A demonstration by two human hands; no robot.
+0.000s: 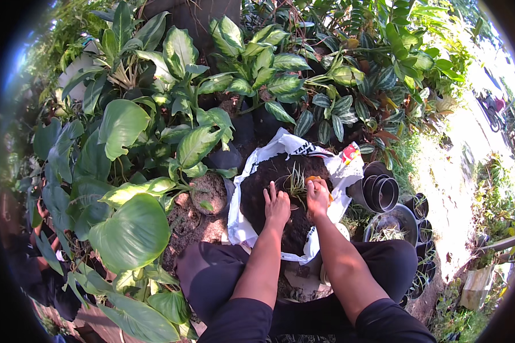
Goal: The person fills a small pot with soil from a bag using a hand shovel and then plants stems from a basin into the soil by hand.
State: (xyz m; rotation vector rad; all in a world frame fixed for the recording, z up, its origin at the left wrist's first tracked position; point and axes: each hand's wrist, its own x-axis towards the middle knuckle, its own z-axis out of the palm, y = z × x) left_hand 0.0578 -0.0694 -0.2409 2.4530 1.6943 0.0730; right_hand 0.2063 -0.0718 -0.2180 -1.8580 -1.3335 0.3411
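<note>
An open white plastic sack (240,218) with rolled-down edges, full of dark soil (257,176), lies before me between my knees. A small plant with thin, pale-striped leaves (297,181) stands in the sack, seemingly in a dark pot sunk in the soil. My left hand (277,205) is at the plant's left, fingers spread over the soil and pot edge; whether it grips the rim is hidden. On the right, my right hand (319,195) is closed around an orange object (331,197), perhaps a small scoop, mostly covered by the fingers, close beside the plant.
Nested black plastic pots (380,191) lie right of the sack, with a dark basin (407,223) of thin-leaved seedlings below them. More small pots (425,253) line the path. Broad-leaved plants (131,231) crowd the left and far side. A soil-filled pot (209,193) touches the sack's left.
</note>
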